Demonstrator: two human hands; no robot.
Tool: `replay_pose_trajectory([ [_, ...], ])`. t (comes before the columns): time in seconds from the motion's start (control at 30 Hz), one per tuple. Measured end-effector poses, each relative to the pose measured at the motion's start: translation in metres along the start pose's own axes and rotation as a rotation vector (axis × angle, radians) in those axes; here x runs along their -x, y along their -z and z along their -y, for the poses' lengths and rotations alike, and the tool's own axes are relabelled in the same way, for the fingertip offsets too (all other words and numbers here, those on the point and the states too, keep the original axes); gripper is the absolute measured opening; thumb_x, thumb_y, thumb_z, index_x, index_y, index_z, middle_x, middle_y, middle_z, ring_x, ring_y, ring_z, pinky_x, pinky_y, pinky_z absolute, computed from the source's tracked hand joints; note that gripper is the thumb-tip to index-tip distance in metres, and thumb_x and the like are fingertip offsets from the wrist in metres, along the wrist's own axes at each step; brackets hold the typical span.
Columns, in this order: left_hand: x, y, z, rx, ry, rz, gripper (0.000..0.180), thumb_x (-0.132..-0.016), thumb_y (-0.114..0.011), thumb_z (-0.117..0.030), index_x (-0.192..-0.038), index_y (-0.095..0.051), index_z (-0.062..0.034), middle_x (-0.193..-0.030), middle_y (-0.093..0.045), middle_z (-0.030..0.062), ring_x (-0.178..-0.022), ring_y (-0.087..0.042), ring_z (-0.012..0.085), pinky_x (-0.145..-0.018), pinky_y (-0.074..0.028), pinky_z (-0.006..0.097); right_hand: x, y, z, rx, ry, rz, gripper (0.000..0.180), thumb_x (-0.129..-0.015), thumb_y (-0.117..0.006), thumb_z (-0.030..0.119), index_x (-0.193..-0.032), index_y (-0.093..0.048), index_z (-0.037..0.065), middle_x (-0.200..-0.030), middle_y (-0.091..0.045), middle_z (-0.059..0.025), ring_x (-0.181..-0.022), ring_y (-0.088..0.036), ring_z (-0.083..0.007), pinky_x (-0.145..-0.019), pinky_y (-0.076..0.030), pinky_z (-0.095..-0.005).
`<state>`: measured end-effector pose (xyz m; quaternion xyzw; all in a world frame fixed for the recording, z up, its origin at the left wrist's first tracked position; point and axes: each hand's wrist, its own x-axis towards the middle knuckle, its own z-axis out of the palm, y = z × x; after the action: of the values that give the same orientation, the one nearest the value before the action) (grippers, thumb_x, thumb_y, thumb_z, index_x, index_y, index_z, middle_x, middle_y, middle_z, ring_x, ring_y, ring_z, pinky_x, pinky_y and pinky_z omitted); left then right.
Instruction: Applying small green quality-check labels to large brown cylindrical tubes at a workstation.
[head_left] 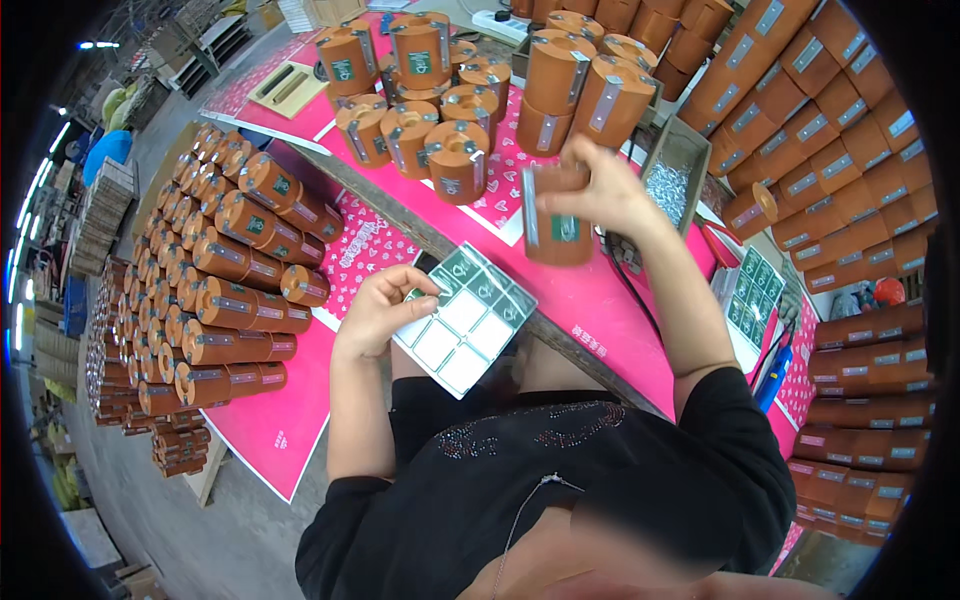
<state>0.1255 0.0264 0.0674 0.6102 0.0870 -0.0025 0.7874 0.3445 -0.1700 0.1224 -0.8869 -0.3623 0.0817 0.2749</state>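
Note:
My left hand is pinched at the left edge of a sheet of green square labels. Several squares on that sheet are bare white; green ones stay along its far and right sides. The sheet lies over the table's near edge, above my lap. In my right hand is an orange-brown wooden cylinder, gripped from above and smeared by motion. It carries a metal strip on its left side and a green label on the side toward me. Beneath it is the pink table cover.
Similar cylinders stand grouped at the far side. Large stacks rise at left and right. Right of my hand are a box of small metal parts, another label sheet and a blue-handled tool. A wooden tray lies far left.

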Motion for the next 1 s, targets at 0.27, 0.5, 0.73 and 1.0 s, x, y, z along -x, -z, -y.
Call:
replay_pose_trajectory([
  [0.27, 0.014, 0.013, -0.001, -0.059, -0.162, -0.096, 0.013, -0.076, -0.052, 0.003, -0.085, -0.061, 0.0029, -0.079, -0.056, 0.0032, -0.073, -0.051, 0.0088, -0.064, -0.039, 0.020, -0.129, -0.034, 0.101, -0.131, 0.393, -0.579, 0.067, -0.053, -0.074, 0.034, -0.106, -0.046, 0.004, -0.106, -0.047, -0.0173, -0.097, -0.050, -0.0323, -0.082, -0.042, -0.0361],
  [0.5, 0.014, 0.012, 0.007, 0.252, -0.135, -0.241, 0.011, -0.074, -0.050, 0.007, -0.072, -0.060, 0.0037, -0.080, -0.055, 0.0060, -0.074, -0.054, 0.0135, -0.067, -0.041, 0.021, -0.169, -0.091, 0.116, -0.195, 0.270, -0.401, 0.069, -0.060, -0.073, 0.029, -0.113, -0.036, 0.004, -0.115, -0.031, -0.0222, -0.103, -0.041, -0.0399, -0.084, -0.041, -0.0410],
  [0.73, 0.006, 0.016, 0.018, 0.460, -0.151, -0.351, 0.012, -0.080, -0.046, 0.002, -0.077, -0.057, 0.0000, -0.076, -0.060, 0.0102, -0.071, -0.059, 0.0175, -0.067, -0.049, 0.029, -0.149, -0.041, 0.070, -0.162, 0.492, -0.646, 0.049, -0.065, -0.068, 0.027, -0.106, -0.050, 0.006, -0.117, -0.038, -0.0194, -0.111, -0.036, -0.0349, -0.093, -0.033, -0.0399],
  [1.0, 0.002, -0.005, 0.014, 0.370, -0.214, -0.349, 0.020, -0.072, -0.056, 0.007, -0.092, -0.057, 0.0039, -0.084, -0.058, 0.0092, -0.076, -0.056, 0.0131, -0.070, -0.045, 0.023, -0.069, 0.025, -0.059, 0.202, -0.105, -0.661, 0.052, -0.058, -0.074, 0.036, -0.101, -0.058, 0.014, -0.113, -0.040, -0.0205, -0.106, -0.040, -0.0377, -0.089, -0.037, -0.0428],
])
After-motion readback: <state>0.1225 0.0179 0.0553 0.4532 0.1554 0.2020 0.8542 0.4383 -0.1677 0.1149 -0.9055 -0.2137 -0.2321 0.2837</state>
